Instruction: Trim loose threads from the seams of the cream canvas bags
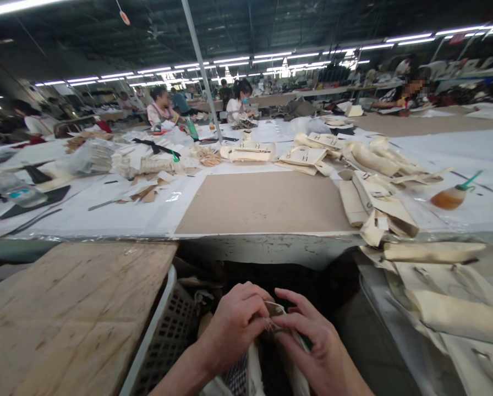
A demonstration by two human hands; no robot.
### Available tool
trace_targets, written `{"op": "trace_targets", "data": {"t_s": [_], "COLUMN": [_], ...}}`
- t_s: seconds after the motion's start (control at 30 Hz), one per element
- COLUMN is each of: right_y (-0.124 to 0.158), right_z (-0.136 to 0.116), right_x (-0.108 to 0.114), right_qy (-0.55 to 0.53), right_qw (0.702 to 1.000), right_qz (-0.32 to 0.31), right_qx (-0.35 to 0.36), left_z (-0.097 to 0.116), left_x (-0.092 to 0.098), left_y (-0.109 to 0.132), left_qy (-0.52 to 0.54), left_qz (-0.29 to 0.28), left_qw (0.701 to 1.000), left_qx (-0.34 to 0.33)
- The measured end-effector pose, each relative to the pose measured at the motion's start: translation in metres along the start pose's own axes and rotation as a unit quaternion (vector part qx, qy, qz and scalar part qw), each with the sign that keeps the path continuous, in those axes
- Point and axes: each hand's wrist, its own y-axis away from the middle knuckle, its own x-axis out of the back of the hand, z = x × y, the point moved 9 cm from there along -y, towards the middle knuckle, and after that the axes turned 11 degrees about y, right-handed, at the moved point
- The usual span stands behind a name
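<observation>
At the bottom middle, below the table edge, both hands meet over a cream bag piece [295,369] with an open top and dark inside. My left hand [239,316] has its fingers curled and pinched on the piece's upper edge. Facing it, my right hand [312,335] grips the same edge between thumb and fingers, with its index finger raised. The fingertips of both hands nearly touch. Part of the edge is hidden behind the fingers, and thin loose threads seem to show there. Checked cloth [236,378] is visible beneath the hands.
A brown board [259,202] lies on the white table [106,220]. Cream bag pieces [378,206] and an amber glue bottle [450,198] are to the right. A plastic basket [164,335] and wooden board [65,319] stand at left. People sit across the table.
</observation>
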Motion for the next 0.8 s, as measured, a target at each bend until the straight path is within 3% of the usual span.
{"op": "trace_targets", "data": {"t_s": [0.2, 0.43, 0.6, 0.8], "right_y": [0.006, 0.006, 0.005, 0.007], "right_z": [0.004, 0.016, 0.019, 0.025], "right_x": [0.009, 0.001, -0.001, -0.006], "right_qy": [-0.062, -0.153, -0.167, -0.174], "right_qw": [0.995, 0.983, 0.979, 0.976], "right_qz": [0.071, 0.023, 0.023, 0.02], "right_qx": [-0.025, -0.103, -0.116, -0.132], "left_z": [0.001, -0.002, 0.004, 0.003], "left_x": [0.002, 0.009, 0.006, 0.007], "left_y": [0.006, 0.012, 0.008, 0.007], "left_qy": [0.031, 0.044, 0.011, -0.002], "left_qz": [0.02, 0.063, 0.036, 0.072], "left_qw": [0.999, 0.997, 0.999, 0.997], "left_qx": [-0.011, 0.02, -0.011, -0.032]}}
